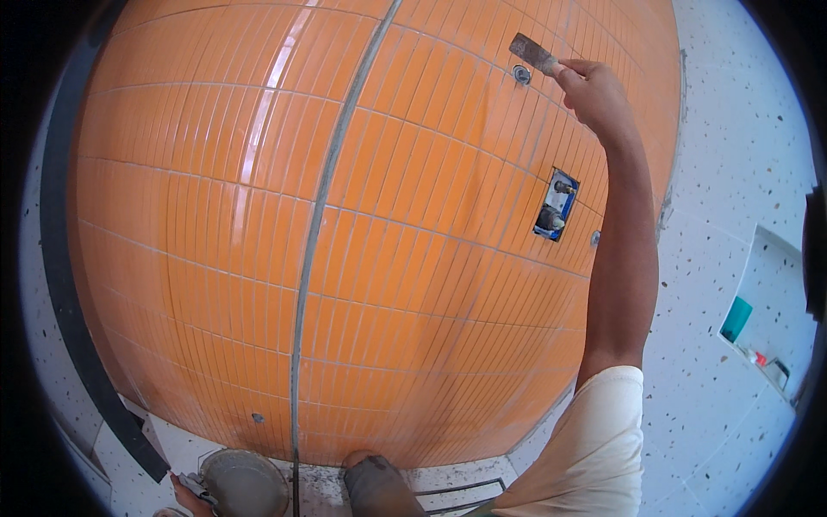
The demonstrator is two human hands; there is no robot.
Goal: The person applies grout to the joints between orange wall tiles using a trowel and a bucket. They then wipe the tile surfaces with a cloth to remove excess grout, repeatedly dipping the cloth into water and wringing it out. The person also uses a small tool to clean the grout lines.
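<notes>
My right hand [590, 90] grips the handle of a putty knife [529, 49], its flat blade raised by the orange tiled wall [413, 215], just above a small round fitting [522, 75]. Below it, a rectangular cut-out [556, 204] exposes metal fittings in a blue box. At the lower left, my left hand [188, 498] is partly in view, closed on a grey object I cannot make out, beside a round container [244, 482] of grey material.
A speckled white wall [698, 172] meets the orange one at right, with a niche [758, 267] holding a teal container [736, 319] and small items. A dark vertical strip [69, 310] runs at left. My bent leg [383, 482] is at the bottom, near a linear drain [452, 495].
</notes>
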